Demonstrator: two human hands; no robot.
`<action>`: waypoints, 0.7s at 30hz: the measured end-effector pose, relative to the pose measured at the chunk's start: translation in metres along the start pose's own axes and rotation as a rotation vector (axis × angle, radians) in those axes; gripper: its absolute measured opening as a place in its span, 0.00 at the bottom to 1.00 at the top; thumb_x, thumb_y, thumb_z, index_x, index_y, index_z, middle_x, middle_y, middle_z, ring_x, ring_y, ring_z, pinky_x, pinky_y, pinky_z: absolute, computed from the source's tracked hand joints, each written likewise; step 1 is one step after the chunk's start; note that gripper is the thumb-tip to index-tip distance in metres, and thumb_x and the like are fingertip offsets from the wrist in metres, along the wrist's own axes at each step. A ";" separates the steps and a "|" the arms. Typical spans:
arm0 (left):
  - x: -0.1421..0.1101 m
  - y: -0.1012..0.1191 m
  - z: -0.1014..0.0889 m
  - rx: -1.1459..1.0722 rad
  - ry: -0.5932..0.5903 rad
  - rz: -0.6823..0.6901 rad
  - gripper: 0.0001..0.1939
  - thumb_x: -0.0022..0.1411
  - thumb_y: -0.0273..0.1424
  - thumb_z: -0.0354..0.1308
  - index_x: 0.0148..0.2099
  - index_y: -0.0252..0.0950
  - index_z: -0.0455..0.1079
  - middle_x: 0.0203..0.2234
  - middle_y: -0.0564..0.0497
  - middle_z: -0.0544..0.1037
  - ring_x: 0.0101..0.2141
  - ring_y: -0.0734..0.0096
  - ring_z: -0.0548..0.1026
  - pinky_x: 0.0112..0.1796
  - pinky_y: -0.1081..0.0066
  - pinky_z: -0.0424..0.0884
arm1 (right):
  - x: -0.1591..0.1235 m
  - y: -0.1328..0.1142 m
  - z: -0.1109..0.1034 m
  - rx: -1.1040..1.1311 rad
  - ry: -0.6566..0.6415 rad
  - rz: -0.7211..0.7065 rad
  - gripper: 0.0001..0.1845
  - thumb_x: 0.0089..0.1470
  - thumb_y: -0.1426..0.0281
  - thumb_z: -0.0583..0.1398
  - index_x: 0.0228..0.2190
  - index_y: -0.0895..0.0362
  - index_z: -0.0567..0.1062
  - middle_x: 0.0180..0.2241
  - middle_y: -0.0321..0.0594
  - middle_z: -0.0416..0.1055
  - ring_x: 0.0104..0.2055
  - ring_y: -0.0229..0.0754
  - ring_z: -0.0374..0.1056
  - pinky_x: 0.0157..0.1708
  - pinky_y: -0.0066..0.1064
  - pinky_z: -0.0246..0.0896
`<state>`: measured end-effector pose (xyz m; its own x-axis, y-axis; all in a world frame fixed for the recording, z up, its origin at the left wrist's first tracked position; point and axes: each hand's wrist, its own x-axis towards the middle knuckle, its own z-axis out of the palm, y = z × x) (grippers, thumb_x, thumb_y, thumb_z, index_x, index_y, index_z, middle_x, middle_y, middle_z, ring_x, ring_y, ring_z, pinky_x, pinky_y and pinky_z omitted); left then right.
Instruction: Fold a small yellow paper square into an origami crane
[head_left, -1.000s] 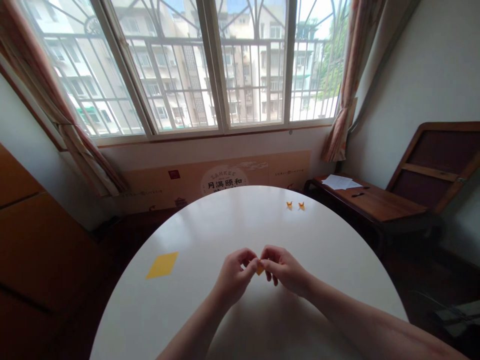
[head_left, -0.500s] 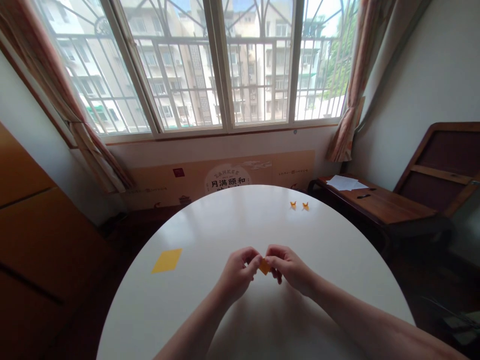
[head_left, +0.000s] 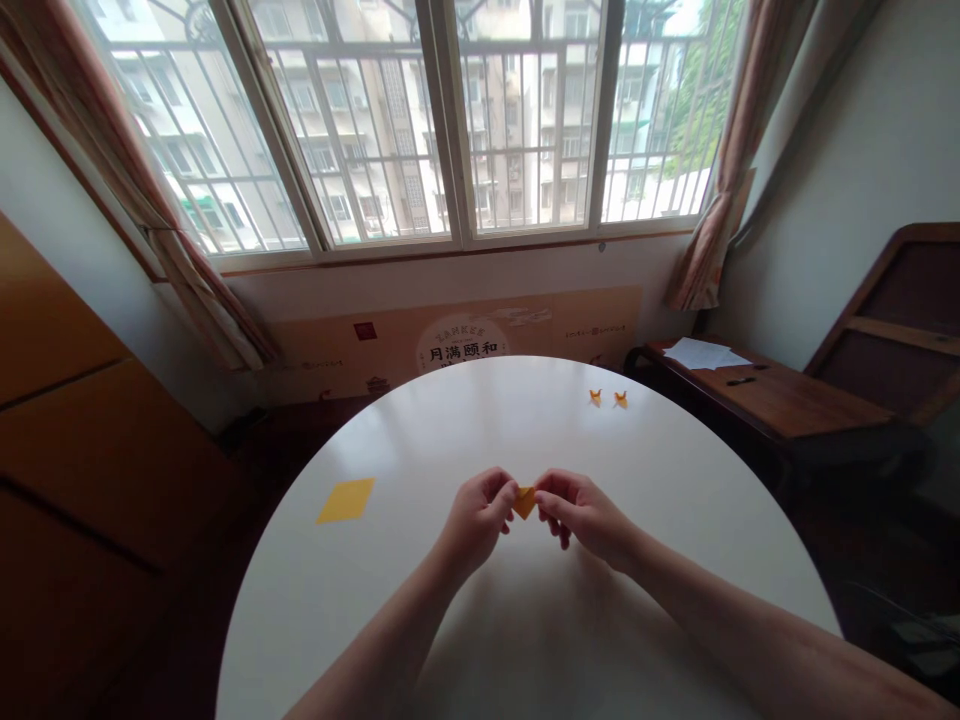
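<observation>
Between my two hands is a small piece of folded yellow paper [head_left: 525, 503], its point facing down toward me. My left hand [head_left: 484, 512] pinches its left corner between thumb and forefinger. On the opposite corner, my right hand [head_left: 576, 505] does the same, its other fingers curled loosely below. A flat yellow paper sheet [head_left: 346, 500] lies to the left on the white round table [head_left: 480, 430]. Toward the far right edge stand two small folded paper figures, one [head_left: 595, 397] beside the other [head_left: 621, 399].
Beyond the table on the right is a low wooden bench [head_left: 810, 395] bearing white papers [head_left: 705, 353] and a dark pen-like item [head_left: 741, 381]. A wooden cabinet [head_left: 82, 420] stands at the left. A printed board [head_left: 390, 335] leans below the barred window.
The view has tilted down and turned slightly left. Between my fingers the yellow paper now shows its folded face more fully, with a flap across the top. Both hands keep their pinch.
</observation>
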<state>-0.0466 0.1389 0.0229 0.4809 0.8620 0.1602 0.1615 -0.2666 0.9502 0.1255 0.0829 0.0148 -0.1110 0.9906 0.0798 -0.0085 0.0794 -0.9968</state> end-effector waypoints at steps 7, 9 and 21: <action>-0.002 -0.008 0.003 0.037 -0.039 0.012 0.15 0.62 0.40 0.55 0.30 0.34 0.68 0.20 0.54 0.69 0.21 0.74 0.69 0.21 0.75 0.67 | 0.001 0.005 0.000 -0.026 0.003 0.013 0.16 0.51 0.57 0.64 0.29 0.58 0.71 0.23 0.33 0.66 0.21 0.34 0.63 0.15 0.23 0.57; -0.002 -0.008 0.003 0.047 -0.049 0.019 0.15 0.64 0.40 0.54 0.31 0.34 0.69 0.20 0.54 0.69 0.21 0.74 0.69 0.21 0.75 0.67 | 0.001 0.004 0.000 -0.018 0.014 0.031 0.15 0.51 0.58 0.64 0.28 0.58 0.71 0.22 0.32 0.65 0.21 0.34 0.62 0.15 0.23 0.57; -0.003 -0.001 -0.001 0.218 -0.019 0.160 0.12 0.62 0.39 0.59 0.34 0.34 0.75 0.29 0.47 0.78 0.28 0.70 0.73 0.26 0.75 0.70 | 0.000 0.002 0.000 -0.045 0.023 0.020 0.13 0.53 0.60 0.60 0.27 0.57 0.71 0.21 0.32 0.64 0.20 0.34 0.62 0.16 0.23 0.57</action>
<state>-0.0489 0.1369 0.0217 0.5313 0.7936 0.2966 0.2624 -0.4870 0.8330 0.1254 0.0834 0.0131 -0.0880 0.9943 0.0608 0.0386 0.0644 -0.9972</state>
